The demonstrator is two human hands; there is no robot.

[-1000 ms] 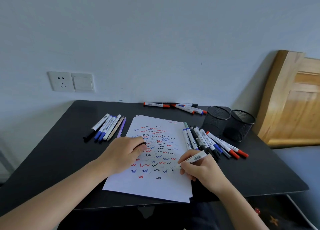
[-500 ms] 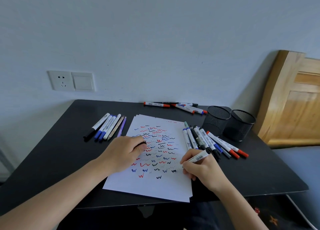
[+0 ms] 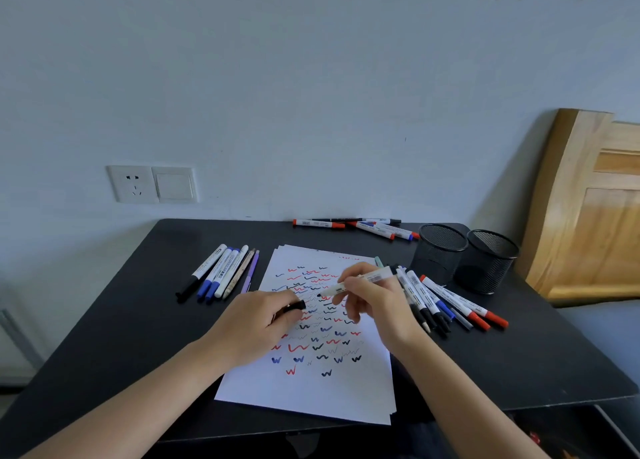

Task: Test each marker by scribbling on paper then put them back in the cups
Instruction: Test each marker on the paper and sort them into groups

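Note:
My right hand (image 3: 375, 299) holds an uncapped white marker (image 3: 353, 283) above the paper, black tip pointing left toward my left hand. My left hand (image 3: 258, 323) rests on the paper (image 3: 311, 394) and grips the marker's black cap (image 3: 296, 306) between its fingertips. The white sheets are covered with red, blue and black squiggles. Two black mesh cups (image 3: 441, 252) (image 3: 490, 261) stand at the right rear of the table, showing no markers inside.
A row of markers (image 3: 221, 273) lies left of the paper, a fanned bunch (image 3: 446, 303) right of it, and several more (image 3: 349, 225) by the wall. The black table's front edge (image 3: 519, 401) is close. A wooden board (image 3: 588, 216) leans at the right.
My right hand has lifted the marker off the lower paper and swung it up and left, so the tip now points at the cap in my left hand.

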